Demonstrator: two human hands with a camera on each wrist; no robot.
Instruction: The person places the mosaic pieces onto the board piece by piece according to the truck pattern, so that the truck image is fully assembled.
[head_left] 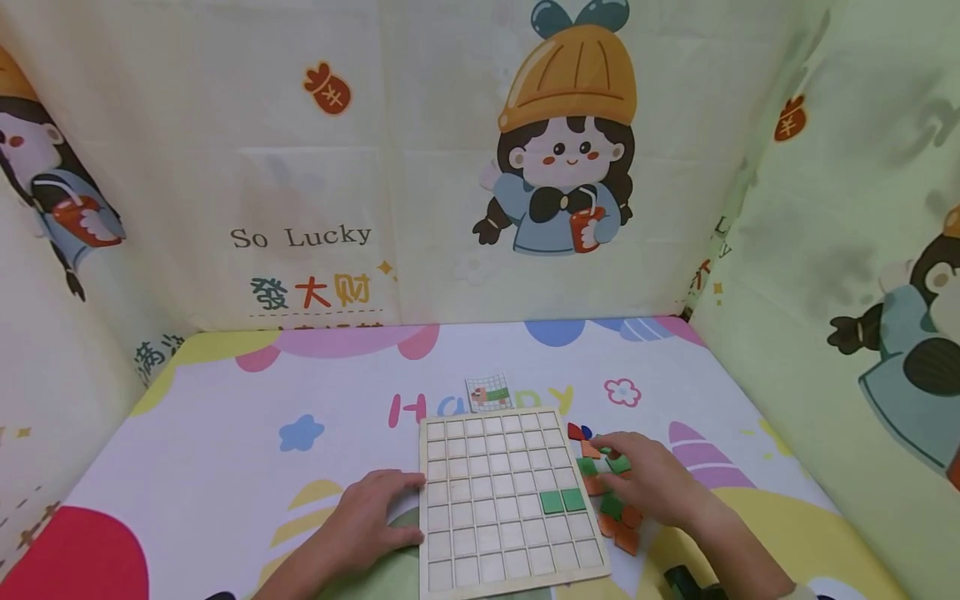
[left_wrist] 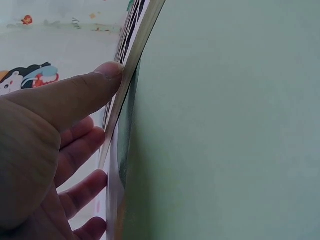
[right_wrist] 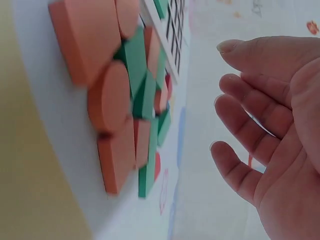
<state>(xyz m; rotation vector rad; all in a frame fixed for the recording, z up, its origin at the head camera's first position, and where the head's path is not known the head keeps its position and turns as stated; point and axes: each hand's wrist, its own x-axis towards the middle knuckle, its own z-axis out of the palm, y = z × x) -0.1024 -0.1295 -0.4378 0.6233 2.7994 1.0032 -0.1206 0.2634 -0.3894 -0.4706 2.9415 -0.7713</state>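
A wooden grid board (head_left: 427,550) lies in front of me, with two green square tiles (head_left: 562,500) side by side in its cells near the right edge. My left hand (head_left: 371,512) touches the board's left edge with thumb and fingertips spread along it; the left wrist view shows the thumb tip (left_wrist: 111,70) against the rim. My right hand (head_left: 652,475) hovers over the loose pieces right of the board, its fingers loosely bent and nothing between them. Those pieces include an orange round piece (right_wrist: 112,97), orange squares and green blocks (right_wrist: 145,97).
A small printed card (head_left: 489,392) with a coloured grid picture stands or lies behind the board's far edge. A red piece (head_left: 575,432) and a blue piece lie at the pile's far end. Patterned cloth walls (head_left: 420,167) surround the table. A dark object (head_left: 682,583) is near my right forearm.
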